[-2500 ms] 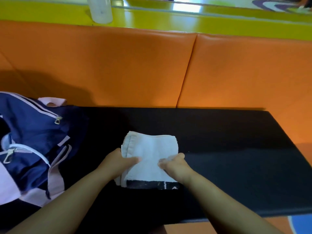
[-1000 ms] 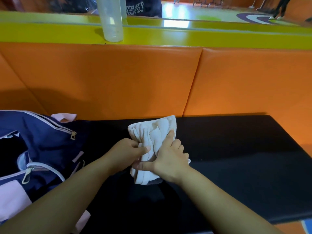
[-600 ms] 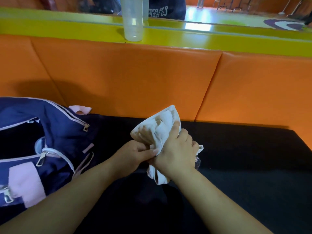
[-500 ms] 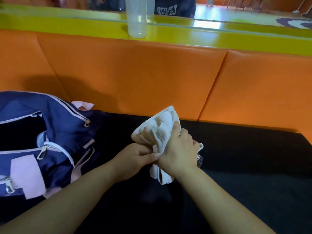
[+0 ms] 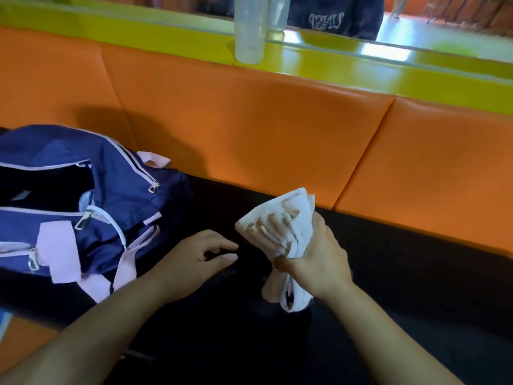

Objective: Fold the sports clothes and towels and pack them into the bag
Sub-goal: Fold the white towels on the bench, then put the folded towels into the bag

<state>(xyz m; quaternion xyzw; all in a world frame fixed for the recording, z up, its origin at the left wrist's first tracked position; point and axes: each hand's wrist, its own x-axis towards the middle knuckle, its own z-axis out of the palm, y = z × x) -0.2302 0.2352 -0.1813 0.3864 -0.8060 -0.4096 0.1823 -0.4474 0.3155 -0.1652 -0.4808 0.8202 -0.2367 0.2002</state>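
Towel [image 5: 283, 226], flat on the bench [image 5: 416, 279] seconds ago, now folded and lifted, gripped by right hand [image 5: 316, 262] alone; left hand [image 5: 194, 259] released, fingers loose, near open bag [image 5: 116, 173], so packing probably next.

Both bare forearms are reaching forward, side by side. The left hand [image 5: 198, 258] is facing palm down, its fingers [image 5: 222, 245] curling loosely and holding nothing. The right hand [image 5: 319, 259] is gripping a bunched towel [image 5: 277, 220], thumb wrapping across it.
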